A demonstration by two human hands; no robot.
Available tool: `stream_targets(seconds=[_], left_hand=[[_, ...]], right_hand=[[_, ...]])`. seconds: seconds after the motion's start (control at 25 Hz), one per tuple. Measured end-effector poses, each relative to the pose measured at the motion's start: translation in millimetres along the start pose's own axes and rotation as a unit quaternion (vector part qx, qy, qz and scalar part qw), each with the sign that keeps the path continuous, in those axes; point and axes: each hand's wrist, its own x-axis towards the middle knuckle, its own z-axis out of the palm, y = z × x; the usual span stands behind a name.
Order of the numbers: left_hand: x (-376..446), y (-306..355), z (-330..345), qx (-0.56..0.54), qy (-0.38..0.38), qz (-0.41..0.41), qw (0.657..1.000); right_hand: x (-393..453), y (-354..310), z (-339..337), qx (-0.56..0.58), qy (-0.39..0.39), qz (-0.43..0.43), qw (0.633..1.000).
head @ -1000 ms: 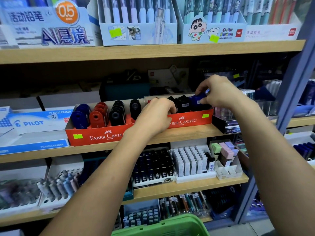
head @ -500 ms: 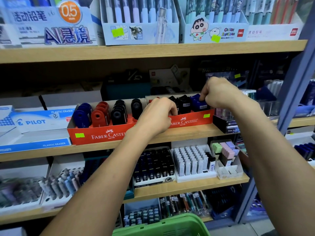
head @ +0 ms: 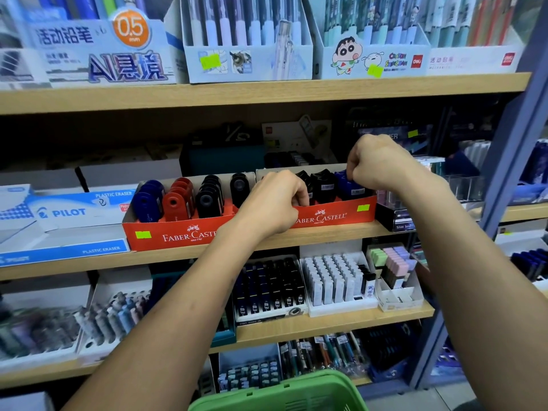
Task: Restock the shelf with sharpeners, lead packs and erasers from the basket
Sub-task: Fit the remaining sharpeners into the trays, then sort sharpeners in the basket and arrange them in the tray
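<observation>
Up on the middle shelf (head: 311,232), both hands work at the right-hand red display tray (head: 335,215), which sits at the shelf's front edge just beside a second red tray (head: 178,235) of blue, red and black sharpeners. The left hand (head: 272,203) has its fingers (head: 299,197) curled over the tray's front wall near its left end; whether they pinch anything beyond the cardboard I cannot tell. The right hand (head: 382,164) is at the tray's right end, its fingers bent tight and narrow on a blue sharpener (head: 347,185) standing in the last slot. Black sharpeners (head: 323,185) stand in the tray between the two hands. Left of the trays lie blue and white eraser boxes (head: 65,215). White lead packs (head: 332,280) stand on the shelf below. The green basket (head: 281,393) shows at the bottom edge of the view
</observation>
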Motion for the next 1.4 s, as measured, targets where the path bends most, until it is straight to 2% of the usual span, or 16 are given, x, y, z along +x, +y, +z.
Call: stream_targets(seconds=[0.24,0.36,0.48,0.64,0.84,0.96,1.04,1.16,1.24,1.32,1.4], left_hand=[[-3.8,1.0,-1.5,-0.006,-0.009,0.009,1.0],[-8.0,1.1,-7.1,0.005,-0.004,0.022,1.0],[-17.6,2.3,-16.0,0.018,0.032,0.037,0.999],[-44.7,-5.9,-28.1,0.039,0.061,0.021,0.997],[-104.8,-17.0,-22.5,0.057,0.039,-0.024,0.997],[-148.7,-36.7,27.6,0.026,-0.043,-0.084,0.995],[-177.9,-56.6,77.3,0.018,-0.129,-0.117,0.985],[-225.0,-84.6,153.7,0.032,-0.291,-0.148,0.945],[-252.3,-102.1,194.3,0.035,-0.371,-0.172,0.912],[-271.2,-123.6,224.6,0.034,-0.413,-0.202,0.887],[-282.2,-145.3,243.9,0.046,-0.421,-0.218,0.879]], right_hand=[[-3.3,-3.5,0.4,-0.01,0.012,-0.006,1.0],[-6.8,-17.0,-0.3,0.038,0.026,-0.032,0.998],[-14.6,-37.1,1.1,0.078,0.009,-0.069,0.995],[-46.4,-63.3,12.6,0.126,-0.02,-0.118,0.985],[-118.3,-98.7,47.3,0.149,-0.037,-0.164,0.975],[-174.6,-102.1,107.0,0.156,-0.085,-0.139,0.974],[-210.4,-95.2,151.1,0.118,-0.171,-0.124,0.97],[-256.8,-79.3,212.8,0.011,-0.336,-0.151,0.93],[-279.7,-65.0,249.8,-0.023,-0.416,-0.151,0.896],[-295.1,-51.4,285.0,-0.012,-0.457,-0.116,0.882],[-305.1,-40.5,316.6,0.016,-0.485,-0.061,0.872]])
